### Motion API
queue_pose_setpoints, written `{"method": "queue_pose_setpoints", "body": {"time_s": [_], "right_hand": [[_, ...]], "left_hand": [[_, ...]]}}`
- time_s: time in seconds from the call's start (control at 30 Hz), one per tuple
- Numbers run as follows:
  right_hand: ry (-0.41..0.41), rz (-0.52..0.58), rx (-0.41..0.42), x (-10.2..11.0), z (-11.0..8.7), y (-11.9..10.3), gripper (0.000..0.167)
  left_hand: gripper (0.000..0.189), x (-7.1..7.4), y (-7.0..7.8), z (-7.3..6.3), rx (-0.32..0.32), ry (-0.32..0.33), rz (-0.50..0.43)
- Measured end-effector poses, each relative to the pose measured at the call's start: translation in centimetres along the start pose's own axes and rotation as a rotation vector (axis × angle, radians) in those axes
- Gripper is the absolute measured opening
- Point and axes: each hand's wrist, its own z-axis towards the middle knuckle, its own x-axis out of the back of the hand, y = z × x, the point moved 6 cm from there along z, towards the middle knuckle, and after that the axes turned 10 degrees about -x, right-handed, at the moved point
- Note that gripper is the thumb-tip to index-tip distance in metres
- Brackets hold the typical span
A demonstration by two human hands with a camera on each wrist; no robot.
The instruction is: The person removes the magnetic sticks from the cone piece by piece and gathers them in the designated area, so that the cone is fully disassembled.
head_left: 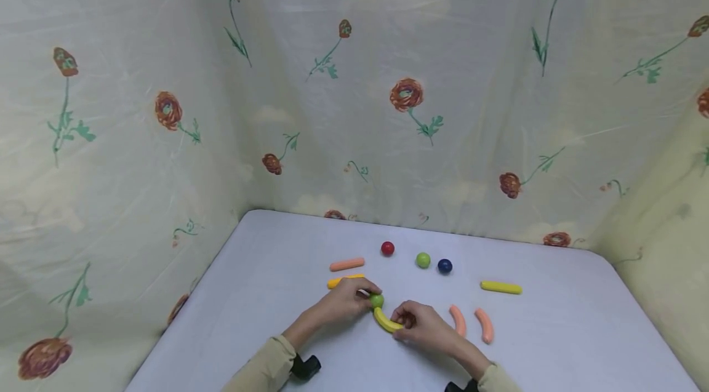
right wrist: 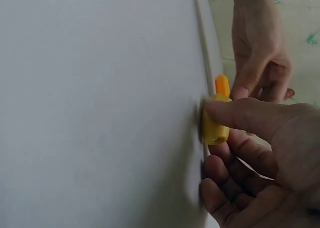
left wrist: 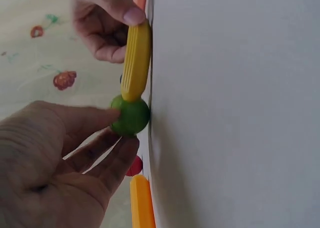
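My left hand (head_left: 344, 302) pinches a small green ball (head_left: 377, 301) between thumb and fingers on the white table. Just in front of that ball lies a curved yellow stick (head_left: 384, 320), one end against it. The stick's other end is between the thumb and fingers of my right hand (head_left: 429, 328). Seen from the left wrist, the yellow stick (left wrist: 137, 58) has ridges along its side and meets the green ball (left wrist: 131, 117). In the right wrist view, the thumb covers part of the stick (right wrist: 216, 130).
Behind the hands are a red ball (head_left: 388, 248), another green ball (head_left: 423, 260) and a dark blue ball (head_left: 445, 266). Left lie a straight salmon stick (head_left: 347, 264) and an orange stick (head_left: 335, 283). Right are a straight yellow stick (head_left: 501, 287) and two curved salmon sticks (head_left: 485, 325).
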Motion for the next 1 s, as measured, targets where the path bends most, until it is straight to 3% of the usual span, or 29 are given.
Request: {"method": "queue_pose_setpoints", "body": {"time_s": [0.2,0.4,0.63,0.73,0.87,1.0], "right_hand": [[0.020,-0.049,-0.028,1.6,-0.2,0.8,0.022],[0.046,-0.049,-0.042,3.0,0.2,1.6,0.023],[0.071,-0.040,-0.025,2.8,0.4,1.7,0.030],[0.156,-0.002,-0.097,2.9,0.4,1.6,0.035],[0.319,0.041,-0.260,3.0,0.1,1.7,0.039],[0.381,0.052,-0.357,2.6,-0.3,1.5,0.043]], "left_hand": [[0.025,-0.1,0.3,-0.2,0.007,-0.069,-0.039],[0.024,-1.6,0.8,-0.3,0.026,-0.133,-0.096],[0.024,-3.0,1.5,-0.2,0.066,-0.140,-0.129],[0.023,-2.9,1.6,-0.2,0.080,-0.133,-0.125],[0.022,-2.8,1.7,-0.2,0.079,-0.125,-0.122],[0.021,-2.8,1.9,-0.2,0.078,-0.122,-0.121]]}}
